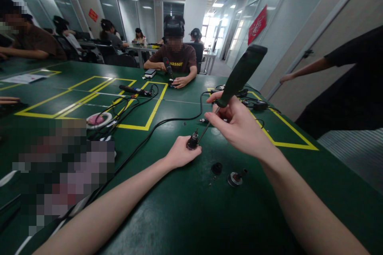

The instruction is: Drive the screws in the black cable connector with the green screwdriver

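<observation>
My left hand (181, 153) is closed around a small dark cylindrical part (194, 140), which stands upright with a ringed metal top and a thin pin. A screwdriver (245, 69) with a big dark handle is in my right hand (243, 129), gripped low near the shank. Its shank slants down to the left, and the tip comes beside the dark part; whether they touch I cannot tell. On the table nearer me lie a small black cap (216, 168) and a round metal-rimmed part with a stem (235, 179).
Black cables (161, 123) run across the green table (167, 215). Yellow tape (146, 127) marks rectangles on it. A tape roll (99, 120) lies to the left, with a black pen-like tool (134, 90) beyond. Opposite, a person (176, 55) works; another stands at right.
</observation>
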{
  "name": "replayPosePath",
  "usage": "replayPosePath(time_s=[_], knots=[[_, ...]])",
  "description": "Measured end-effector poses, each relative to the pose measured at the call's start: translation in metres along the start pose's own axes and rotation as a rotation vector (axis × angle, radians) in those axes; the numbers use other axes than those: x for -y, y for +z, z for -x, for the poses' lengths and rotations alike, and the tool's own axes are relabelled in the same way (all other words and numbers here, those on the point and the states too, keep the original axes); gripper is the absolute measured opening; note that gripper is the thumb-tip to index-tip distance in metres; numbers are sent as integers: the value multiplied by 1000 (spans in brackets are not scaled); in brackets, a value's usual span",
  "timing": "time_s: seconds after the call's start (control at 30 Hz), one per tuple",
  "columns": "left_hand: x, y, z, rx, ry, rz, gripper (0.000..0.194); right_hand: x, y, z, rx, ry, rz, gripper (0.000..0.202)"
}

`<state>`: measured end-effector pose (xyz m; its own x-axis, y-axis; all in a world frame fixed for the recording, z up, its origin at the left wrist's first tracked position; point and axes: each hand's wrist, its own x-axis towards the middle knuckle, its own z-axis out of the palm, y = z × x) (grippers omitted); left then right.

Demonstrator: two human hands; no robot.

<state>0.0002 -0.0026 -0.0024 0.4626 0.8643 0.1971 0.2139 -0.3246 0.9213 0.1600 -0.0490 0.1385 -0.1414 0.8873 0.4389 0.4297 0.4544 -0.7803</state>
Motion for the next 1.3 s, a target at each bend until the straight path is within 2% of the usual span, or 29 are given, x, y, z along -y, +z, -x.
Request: replayPosePath(time_s=[0.33, 0.47, 0.67, 0.9, 1.1, 1.3], knots=[[3, 0, -1, -1, 6, -16, 19, 2, 0, 0, 22, -2, 35, 22], [4, 0, -1, 1, 15, -13, 18, 2, 1, 0, 10, -6, 3, 28], [2, -1, -1, 3, 6, -11, 19, -3, 0, -1, -12, 0, 73, 21], [1, 0, -1, 4, 8, -10, 19, 1, -1, 0, 19, -21, -11, 28], [1, -1, -1, 12, -4, 6, 19, -1, -2, 0, 35, -4, 49, 22], [0, -1, 0, 0, -14, -14, 18, -1, -2, 1, 34, -19, -2, 22]])
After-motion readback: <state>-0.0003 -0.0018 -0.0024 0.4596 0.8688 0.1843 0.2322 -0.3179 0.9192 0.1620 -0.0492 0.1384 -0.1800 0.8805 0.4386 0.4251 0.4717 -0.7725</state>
